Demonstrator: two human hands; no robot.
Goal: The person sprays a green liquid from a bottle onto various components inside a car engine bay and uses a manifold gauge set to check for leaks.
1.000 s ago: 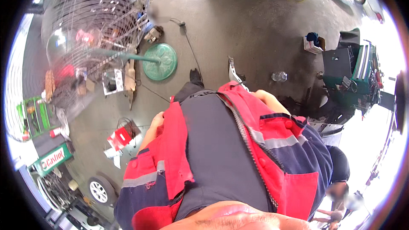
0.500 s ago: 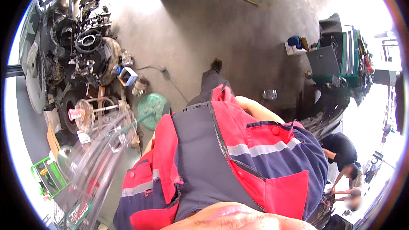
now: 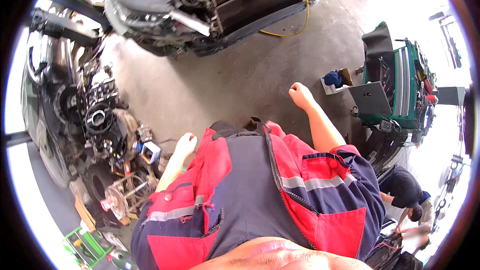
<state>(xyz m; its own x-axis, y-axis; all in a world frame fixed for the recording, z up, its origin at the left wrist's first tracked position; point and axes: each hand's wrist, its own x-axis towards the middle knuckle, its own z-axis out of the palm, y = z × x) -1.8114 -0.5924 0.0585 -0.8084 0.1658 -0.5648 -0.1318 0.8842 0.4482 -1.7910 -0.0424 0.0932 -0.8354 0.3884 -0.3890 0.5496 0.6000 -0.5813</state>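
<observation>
Both bare hands hang in the air over the concrete floor, away from every object. My left hand (image 3: 186, 144) is beside my red and navy work jacket (image 3: 200, 165), its fingers curled in and nothing visible in them. The arm on the other side reaches forward, and my right hand (image 3: 302, 96) at its end forms a loose fist with nothing showing in it. Nearest to this fist is a cardboard box (image 3: 330, 89) holding a blue cloth (image 3: 333, 79).
Ahead stands a car front (image 3: 200, 30) with its parts exposed, and a yellow hose (image 3: 305, 15) trails beside it. A green tool cart (image 3: 402, 80) is at right. Loose car parts (image 3: 107, 135) and a green crate (image 3: 82, 245) line the left. Another person (image 3: 402, 187) bends at lower right.
I have moved forward, so the car front fills more of the top. Both hands have come into view, the right one swung forward. The clear plastic sheeting and green stool at left are out of sight.
</observation>
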